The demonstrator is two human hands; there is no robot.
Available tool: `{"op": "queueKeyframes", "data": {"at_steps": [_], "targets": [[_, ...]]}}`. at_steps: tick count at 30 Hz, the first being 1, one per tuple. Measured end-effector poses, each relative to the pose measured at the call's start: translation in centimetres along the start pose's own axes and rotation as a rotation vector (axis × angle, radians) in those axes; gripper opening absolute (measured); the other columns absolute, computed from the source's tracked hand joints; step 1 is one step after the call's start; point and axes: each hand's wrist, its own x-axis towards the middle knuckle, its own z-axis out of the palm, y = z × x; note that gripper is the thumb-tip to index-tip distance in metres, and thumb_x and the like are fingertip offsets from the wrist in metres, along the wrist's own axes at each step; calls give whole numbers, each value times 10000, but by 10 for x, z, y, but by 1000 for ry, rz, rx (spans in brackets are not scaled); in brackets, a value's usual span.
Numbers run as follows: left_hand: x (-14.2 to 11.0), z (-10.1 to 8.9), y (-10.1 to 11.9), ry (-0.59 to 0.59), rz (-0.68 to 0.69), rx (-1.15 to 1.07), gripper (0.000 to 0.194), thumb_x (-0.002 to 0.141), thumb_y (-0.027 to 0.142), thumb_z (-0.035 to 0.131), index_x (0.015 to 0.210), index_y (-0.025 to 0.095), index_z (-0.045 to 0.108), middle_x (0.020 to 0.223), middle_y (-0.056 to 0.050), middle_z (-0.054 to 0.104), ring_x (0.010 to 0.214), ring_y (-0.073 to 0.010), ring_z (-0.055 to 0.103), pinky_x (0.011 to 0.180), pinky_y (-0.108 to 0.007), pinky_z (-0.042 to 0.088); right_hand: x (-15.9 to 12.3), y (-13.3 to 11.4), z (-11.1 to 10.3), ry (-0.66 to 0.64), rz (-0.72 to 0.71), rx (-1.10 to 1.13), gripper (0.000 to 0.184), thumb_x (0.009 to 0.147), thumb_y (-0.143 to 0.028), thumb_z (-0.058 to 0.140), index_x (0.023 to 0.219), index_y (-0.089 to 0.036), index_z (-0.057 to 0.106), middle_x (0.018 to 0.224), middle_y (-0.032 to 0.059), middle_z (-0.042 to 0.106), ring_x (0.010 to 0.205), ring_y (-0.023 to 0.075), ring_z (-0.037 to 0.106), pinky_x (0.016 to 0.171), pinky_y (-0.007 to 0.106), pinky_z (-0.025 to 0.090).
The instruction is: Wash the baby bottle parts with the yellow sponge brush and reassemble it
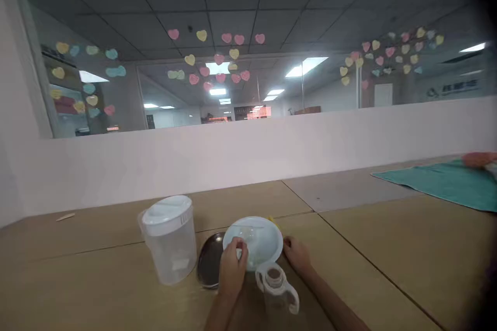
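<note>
A round white basin [266,253] sits in front of me, with something clear and hard to make out inside it. My left hand [233,265] is over its left side, thumb and fingers pinched together; whatever they hold is too small to name. Beside the right rim, my right hand [297,253] rests low with its fingers curled, and its fingertips are partly hidden. Between my forearms stands a clear bottle [276,295] with a white handled collar and an uncapped round mouth. A dark shiny tray [210,264] lies partly under the basin's left side.
To the left stands a clear plastic bucket [171,248] with a white lid. Something yellow [274,221] shows behind the basin. A teal cloth [446,181] lies at the far right, near a reddish item [479,159]. A low white wall [233,155] with windows closes off the table's back.
</note>
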Motion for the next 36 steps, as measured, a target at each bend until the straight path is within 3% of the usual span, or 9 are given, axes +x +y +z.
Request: {"op": "queueKeyframes", "data": {"at_steps": [5,8,10,14,17,21,26,31,36], "targets": [[-9,5,-18,96,-58,11,369,837,374,398,1114,188,557,814,-46,681,756,-196,647,702,-302,480,-1,1,-4,75,35,27,359,869,-341,313,881,-169,629,863,73,679,788,192,621,627,254,388],[-15,7,-24,170,4,14,391,849,381,382,1119,187,587,950,-79,687,851,-211,645,758,-326,491,-2,2,-9,170,-10,31,434,903,-412,253,1021,-170,593,860,77,684,743,205,635,590,267,411],[-17,9,-27,206,16,3,390,851,393,389,1100,184,605,1044,-95,669,933,-226,631,802,-342,489,-3,0,-14,290,-126,14,464,914,-430,241,1086,-167,583,877,83,689,740,213,642,593,280,434],[-17,12,-28,191,4,-76,372,851,415,414,1071,185,607,1041,-92,666,976,-232,617,842,-358,483,-9,-11,-22,503,-530,-60,409,935,-353,292,1121,-173,609,946,83,683,803,183,633,677,275,462],[-17,12,-24,206,27,-164,331,844,418,446,1015,188,612,1037,-89,658,1002,-231,602,880,-360,467,-17,-22,-28,538,-793,-129,333,926,-272,376,1149,-195,611,759,45,661,662,142,589,618,248,434],[-16,13,-19,231,-22,-406,274,812,439,516,879,186,597,953,-86,668,929,-220,630,831,-318,490,-27,-30,-35,516,-1014,-110,328,885,-174,430,1163,-182,603,662,24,593,593,117,528,559,229,396],[-14,17,-20,225,-155,-715,298,769,469,586,805,185,507,853,-82,684,835,-209,664,738,-276,514,-32,-29,-39,546,-1058,-46,356,830,-122,389,1090,-167,628,761,54,607,674,136,542,604,252,426],[-14,17,-21,204,-188,-692,374,749,477,614,953,170,549,875,-90,696,823,-208,666,752,-274,509,-31,-31,-36,565,-1060,-72,337,844,-121,391,1094,-156,614,787,63,615,717,146,559,647,261,446],[-15,18,-20,196,-255,-738,527,723,503,635,1103,145,558,982,-121,693,909,-232,658,827,-313,509,-26,-29,-30,435,-1056,-147,359,909,-161,364,1227,-149,530,764,52,625,680,131,578,612,237,441]]}}
